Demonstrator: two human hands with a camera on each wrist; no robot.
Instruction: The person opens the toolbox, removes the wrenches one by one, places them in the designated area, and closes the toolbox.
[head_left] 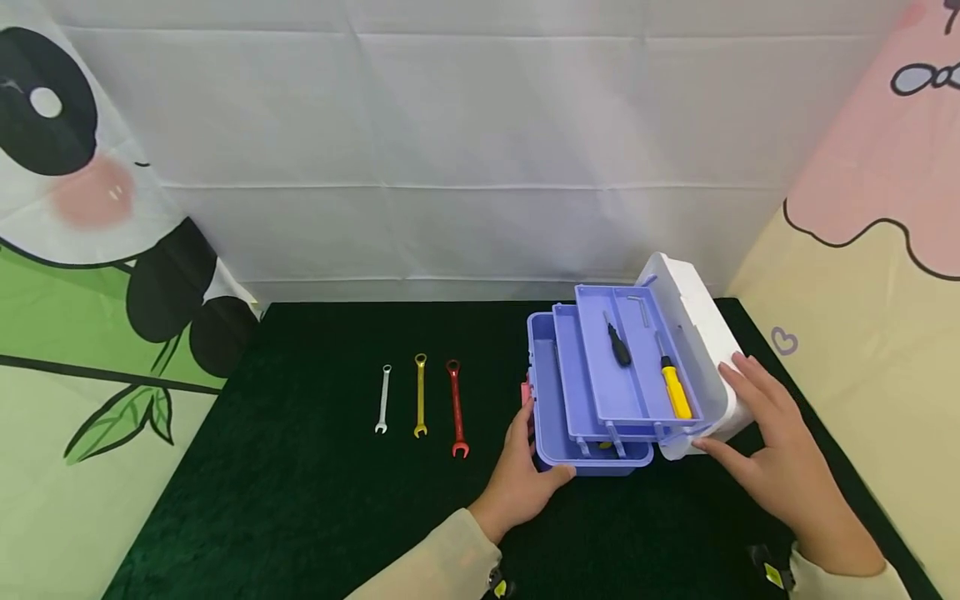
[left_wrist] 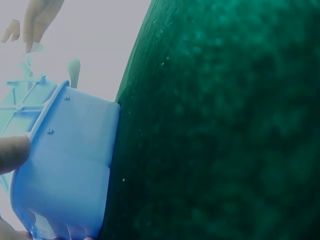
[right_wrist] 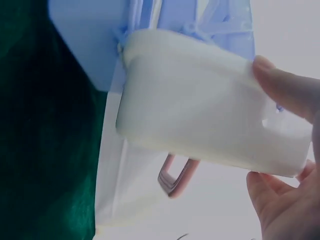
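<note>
A purple toolbox [head_left: 545, 392] stands unfolded at the right of the table, its stepped trays [head_left: 581, 375] fanned out toward the white lid [head_left: 697, 317]. My left hand [head_left: 521, 483] grips the box's near left corner, thumb over the rim and fingers along the side. With thumb and fingers on opposite faces, my right hand [head_left: 783, 458] holds the near end of the lid; the right wrist view shows this grip. In the top tray lie a black-handled screwdriver [head_left: 618, 346], a yellow-handled screwdriver [head_left: 675, 387] and a small silver L-shaped piece [head_left: 640, 310].
Left of the toolbox, a silver wrench [head_left: 385, 400], a yellow wrench [head_left: 421, 396] and a red wrench [head_left: 456, 408] lie side by side on the dark green cloth [head_left: 300, 483]. A white curtain [head_left: 480, 150] hangs behind. A pinkish handle [right_wrist: 177, 182] shows beneath the lid.
</note>
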